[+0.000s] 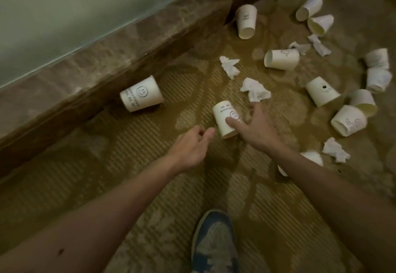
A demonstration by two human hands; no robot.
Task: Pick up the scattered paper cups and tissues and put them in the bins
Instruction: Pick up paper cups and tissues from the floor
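Carpet: the tan ribbed patterned carpet covers the floor.
Skirting: the brown marble skirting strip runs along 10 o'clock.
Shoe: one blue suede shoe sits at 6 o'clock.
Right hand: the right hand is spread, its thumb resting on the near cup and its fingers straight.
Left hand: the left hand is loosely curled and holds nothing.
Near cup: the white paper cup lies on its side on the carpet at centre; it shows a printed smiley, and the lettering is unreadable.
Wall cup: a second white paper cup lies against the skirting at 10 o'clock, with a smiley and blurred text lines.
Other cups: more white paper cups are scattered from 1 to 3 o'clock.
Tissue: a crumpled white tissue lies just beyond the right fingertips, at 12 o'clock.
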